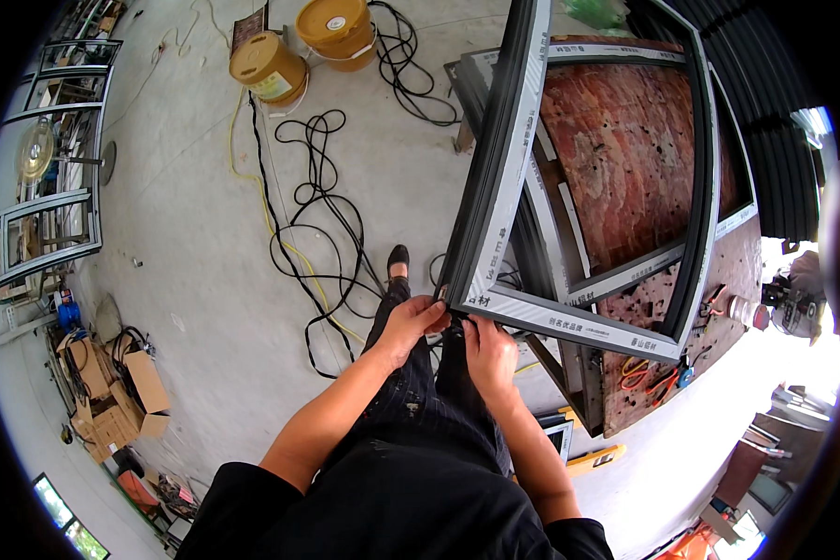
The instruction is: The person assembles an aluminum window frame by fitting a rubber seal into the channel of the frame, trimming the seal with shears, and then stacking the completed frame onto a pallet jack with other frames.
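Observation:
A grey-and-black window frame (579, 324), wrapped in printed white protective film, lies tilted across a workbench, its near left corner jutting out in front of me. At that corner my left hand (409, 331) is closed, thumb and fingers pressed together against the outer side. My right hand (491, 355) is closed just below the same corner, fingertips pinched against the frame's edge. Whatever small thing sits between the fingertips is hidden. Beneath lies a second film-wrapped frame (630, 269) on the bench's worn red-brown board (621, 154).
Pliers (635, 373) and other hand tools lie on the bench's near right end. Black cables (331, 201) and a yellow hose loop over the floor at left. Two tan buckets (269, 70) stand farther back. Cardboard boxes (112, 387) and a frame rack line the left.

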Available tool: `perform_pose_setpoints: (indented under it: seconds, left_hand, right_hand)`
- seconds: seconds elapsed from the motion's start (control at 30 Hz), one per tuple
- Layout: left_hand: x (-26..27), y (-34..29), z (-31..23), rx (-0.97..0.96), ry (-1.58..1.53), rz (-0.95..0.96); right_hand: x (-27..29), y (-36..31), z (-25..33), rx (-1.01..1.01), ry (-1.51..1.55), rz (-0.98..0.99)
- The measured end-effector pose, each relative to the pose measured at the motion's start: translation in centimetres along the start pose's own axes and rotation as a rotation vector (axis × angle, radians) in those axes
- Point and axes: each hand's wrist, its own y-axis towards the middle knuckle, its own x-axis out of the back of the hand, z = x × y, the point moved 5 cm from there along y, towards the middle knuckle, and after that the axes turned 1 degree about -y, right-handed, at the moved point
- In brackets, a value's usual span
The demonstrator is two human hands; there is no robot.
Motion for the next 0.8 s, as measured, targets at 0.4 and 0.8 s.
perform_pose_setpoints:
  seconds: [0.4, 0.8]
  left_hand:
    - [-3.0, -0.8, 1.8, -0.031, -0.324, -0.124]
    - [-2.4, 0.7, 4.4, -0.145, -0.308, -0.222]
  right_hand:
    - [-0.8, -0.1, -0.5, 0.040, -0.086, -0.056]
    - [25.7, -14.3, -23.5, -0.349, -0.477, -0.026]
